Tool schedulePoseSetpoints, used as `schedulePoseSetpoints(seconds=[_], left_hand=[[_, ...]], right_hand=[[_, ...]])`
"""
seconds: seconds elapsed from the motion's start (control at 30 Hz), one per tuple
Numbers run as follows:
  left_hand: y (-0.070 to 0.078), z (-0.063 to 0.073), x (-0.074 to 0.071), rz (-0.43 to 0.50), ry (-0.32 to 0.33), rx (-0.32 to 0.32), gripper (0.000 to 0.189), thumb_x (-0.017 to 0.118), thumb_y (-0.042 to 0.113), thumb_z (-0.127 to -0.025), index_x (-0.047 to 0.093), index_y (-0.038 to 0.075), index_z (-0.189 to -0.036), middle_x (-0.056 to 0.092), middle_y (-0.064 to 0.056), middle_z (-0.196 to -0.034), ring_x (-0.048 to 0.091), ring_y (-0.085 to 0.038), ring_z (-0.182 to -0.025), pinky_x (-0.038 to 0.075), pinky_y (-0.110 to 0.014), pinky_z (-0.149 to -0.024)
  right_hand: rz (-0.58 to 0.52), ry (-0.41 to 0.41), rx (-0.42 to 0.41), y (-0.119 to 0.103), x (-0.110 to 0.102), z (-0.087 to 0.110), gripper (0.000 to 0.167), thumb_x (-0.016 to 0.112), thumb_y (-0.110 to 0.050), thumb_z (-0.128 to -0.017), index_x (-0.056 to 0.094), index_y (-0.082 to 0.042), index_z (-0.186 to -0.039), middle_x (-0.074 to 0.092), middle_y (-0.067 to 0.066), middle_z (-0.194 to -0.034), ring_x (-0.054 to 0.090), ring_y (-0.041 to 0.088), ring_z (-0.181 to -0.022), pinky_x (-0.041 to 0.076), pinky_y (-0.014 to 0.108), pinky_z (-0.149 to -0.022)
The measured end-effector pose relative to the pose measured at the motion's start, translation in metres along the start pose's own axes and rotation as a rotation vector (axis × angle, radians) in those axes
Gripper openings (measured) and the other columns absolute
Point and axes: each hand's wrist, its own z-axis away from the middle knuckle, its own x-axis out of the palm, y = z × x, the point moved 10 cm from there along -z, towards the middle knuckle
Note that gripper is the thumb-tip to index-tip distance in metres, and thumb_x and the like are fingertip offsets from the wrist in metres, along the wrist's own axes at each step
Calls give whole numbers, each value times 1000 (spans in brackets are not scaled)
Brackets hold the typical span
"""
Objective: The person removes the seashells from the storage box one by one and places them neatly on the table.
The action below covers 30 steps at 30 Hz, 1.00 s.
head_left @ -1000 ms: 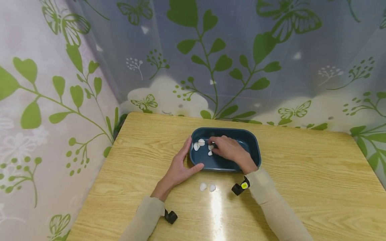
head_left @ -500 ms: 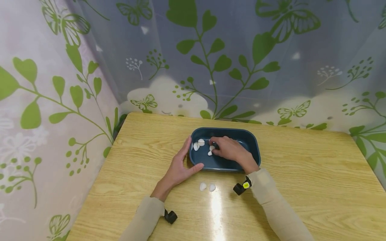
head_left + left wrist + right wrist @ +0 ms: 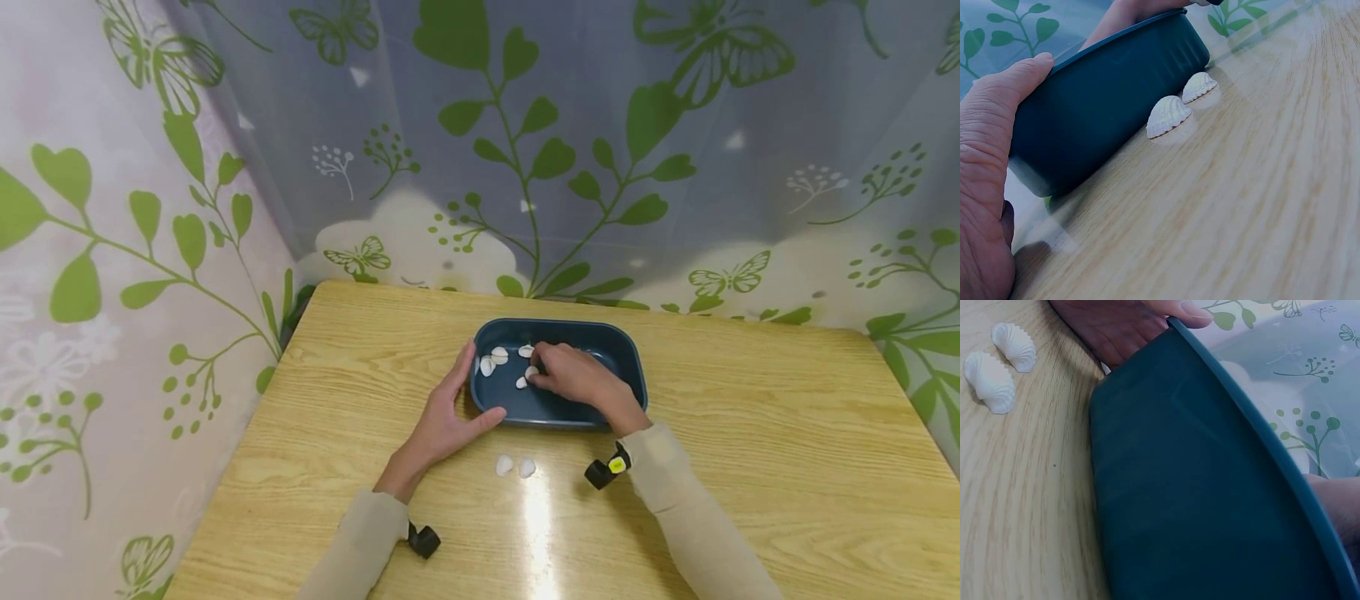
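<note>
My left hand [image 3: 442, 417] steadies the left end of a dark blue-green plastic tub [image 3: 562, 423]. Its fingers lie straight along the end wall; in the left wrist view the thumb [image 3: 1019, 78] rests at the rim. Inside the tub, my right hand [image 3: 573, 372] pinches a small white seashell [image 3: 532, 372] between thumb and fingertips, low over the floor. A smaller shell [image 3: 521, 383] lies just left of it, and another shell [image 3: 526, 352] lies beyond the fingertips. More white shells [image 3: 499, 356] are grouped at the tub's left end. The tub wall hides the right fingers from the right wrist view.
Two white ribbed shells [image 3: 1169, 117] lie side by side on the wooden table [image 3: 360, 358], in front of the tub. A patterned curtain with green leaves [image 3: 555, 158] hangs behind the table and along its left side.
My right hand has drawn slightly to the right and toward me, with the pinched shell moving along. A shell behind its fingertips has come into fuller view. My left hand stays put.
</note>
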Motion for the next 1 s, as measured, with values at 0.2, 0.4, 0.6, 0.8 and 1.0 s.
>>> schedulePoseSetpoints(seconds=[0.2,0.4,0.6,0.8,1.0], left_hand=[[0,0,0,4,1,-3,105,78,52,-91,10,32,-169,10,14,-174,13,-10,-159,20,-47,-128],[-1,0,-1,0,4,-7,105,79,51,-91,10,33,-169,10,16,-174,12,-11,-160,20,-48,-128],[0,1,-1,5,4,-9,105,79,50,-92,10,32,-169,11,12,-174,12,-11,-160,20,-49,-128],[-2,1,0,8,2,-2,105,79,51,-91,10,31,-169,11,9,-175,12,-10,-160,19,-47,-129],[-2,0,0,6,8,0,106,79,51,-91,10,32,-169,11,10,-175,12,-10,-159,19,-47,-129]], right_hand=[[-24,13,-14,1,-1,5,27,70,-20,-102,67,2,-117,70,6,-94,55,11,-65,47,27,-62],[-34,28,-26,0,-4,13,27,70,-21,-102,67,1,-118,68,4,-91,53,10,-63,44,26,-60],[-47,44,-34,-4,-8,23,26,70,-23,-102,67,-2,-117,55,-2,-72,48,11,-60,40,26,-57],[-47,57,-47,-10,-14,34,23,70,-25,-103,67,-5,-115,53,-4,-68,47,9,-57,40,26,-56],[-56,66,-58,-19,-20,46,24,69,-25,-104,66,-5,-116,51,-7,-65,44,8,-52,38,25,-52]])
